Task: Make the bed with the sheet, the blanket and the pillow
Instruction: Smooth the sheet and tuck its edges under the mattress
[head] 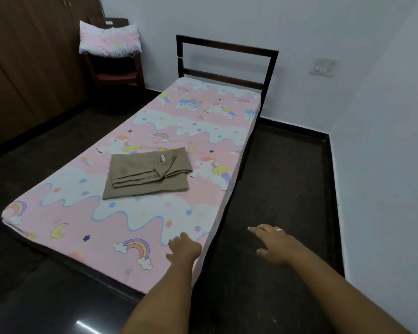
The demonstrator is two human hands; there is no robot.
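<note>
Since the pink, unicorn-and-rainbow printed sheet (155, 121) lies stretched flat over the mattress from the near end to the headboard, the step in hand looks like a last smoothing of its near right corner before the blanket goes on. The left hand (184, 248) rests on the sheet just beside that edge, fingers loosely together and pointing up the bed, thumb out to the side, no cloth gathered in them. The right hand (274, 244), a pale ring (279, 229) on one finger, hovers over the dark glossy floor (275, 177) beside the bed, fingers spread and holding nothing. To do this well, the palm should sweep outward so any slack runs off the side, and the overhang should be tucked under evenly. The folded khaki-brown blanket (140, 174) lies on the sheet about mid-bed, its top fold turned back, well apart from both hands; it is best lifted by two corners and opened lengthwise. The matching pink pillow (109, 41) sits on a dark wooden chair (116, 68) in the far corner, well apart from the bed. The dark metal bed frame (227, 45) stands near a pale wall (348, 32) bearing a switch plate (323, 66), with brown wooden wardrobe doors (29, 56) at left.
</note>
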